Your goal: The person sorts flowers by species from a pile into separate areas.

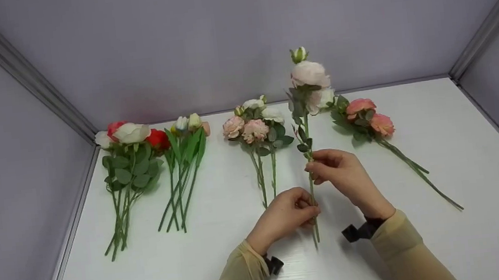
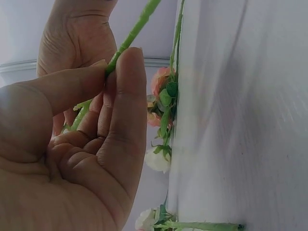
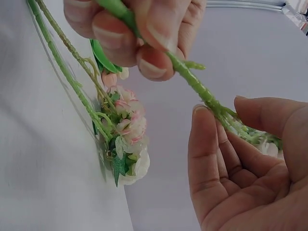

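Note:
A pale pink peony with a bud at its top stands upright above the table, its long green stem running down between both hands. Low on the stem, my left hand pinches it between thumb and fingertips; the left wrist view shows this pinch on the green stem. Higher up, just under the leaves, my right hand holds the stem between thumb and fingers. In the right wrist view the stem passes between the right thumb and fingers. Two stem ends show below the left hand.
Along the white table lie red and white roses, tulips with green leaves, pink and white peonies, and coral peonies at the right. A white flower sits behind the held one. Grey walls enclose the table.

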{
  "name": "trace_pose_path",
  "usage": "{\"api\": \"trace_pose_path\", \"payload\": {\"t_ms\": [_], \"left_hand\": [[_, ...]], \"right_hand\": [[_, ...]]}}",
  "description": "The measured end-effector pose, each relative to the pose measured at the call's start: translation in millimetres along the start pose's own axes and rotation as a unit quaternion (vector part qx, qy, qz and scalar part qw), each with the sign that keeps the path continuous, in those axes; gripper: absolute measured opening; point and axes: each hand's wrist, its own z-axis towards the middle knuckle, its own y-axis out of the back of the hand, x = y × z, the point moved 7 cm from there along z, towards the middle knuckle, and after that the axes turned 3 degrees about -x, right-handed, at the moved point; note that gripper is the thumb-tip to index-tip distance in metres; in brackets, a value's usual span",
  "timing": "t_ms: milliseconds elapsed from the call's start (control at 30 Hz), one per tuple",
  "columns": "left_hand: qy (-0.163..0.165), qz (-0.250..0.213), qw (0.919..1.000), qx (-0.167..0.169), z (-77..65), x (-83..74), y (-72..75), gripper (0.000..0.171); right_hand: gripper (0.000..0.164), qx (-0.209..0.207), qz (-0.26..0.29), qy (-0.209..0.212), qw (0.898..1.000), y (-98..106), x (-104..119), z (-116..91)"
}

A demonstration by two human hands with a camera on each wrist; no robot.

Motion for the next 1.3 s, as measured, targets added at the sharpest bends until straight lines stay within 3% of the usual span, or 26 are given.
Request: {"api": "trace_pose_path", "payload": {"t_ms": [367,733,1033,1200,1300], "left_hand": [[-0.009,0.026,0.9996,-0.011,1.1,0.7,2.3,0.011],[0.003,-0.044,0.999,-0.008,1.8,-1.1,1.2,0.018],[-0.017,-0.021,0.9991,-0.031,0.8,-6.1,3.5,0.009],[-0.024,0.015,0.998,-0.056,-0.4,-8.2,5.5,0.006],[-0.036,0.047,0.996,-0.067,-2.0,-6.6,3.4,0.006]], "right_hand": [[0.027,-0.006,-0.01,0.008,1.0,-1,1,1],[0.032,-0.008,-0.007,0.001,1.0,3,2,2],[0.036,-0.023,0.025,0.015,0.999,5,4,0],[0.044,-0.035,0.07,-0.01,0.997,9,-4,5],[0.041,-0.024,0.089,-0.031,0.995,8,-13,7]]}}
